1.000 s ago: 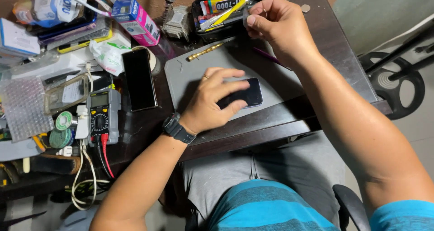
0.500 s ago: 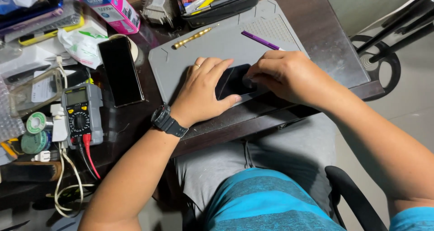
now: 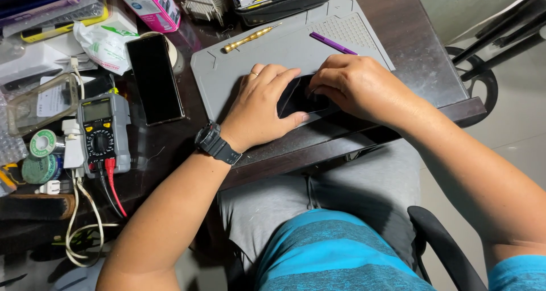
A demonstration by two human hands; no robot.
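Both hands (image 3: 267,106) (image 3: 355,86) grip a black phone (image 3: 300,97) below the pink box (image 3: 149,3).

- You get even, soft light from above; nothing is blown out.
- Your hands throw only faint shadows onto the grey mat (image 3: 273,46).
- The dark phone (image 3: 154,77) by the mat carries a dull sheen.
- Focus is sharp throughout; the edges bend slightly.

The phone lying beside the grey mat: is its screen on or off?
Off. The phone lies flat and face up on the desk, its screen uniformly black, left of the grey mat.
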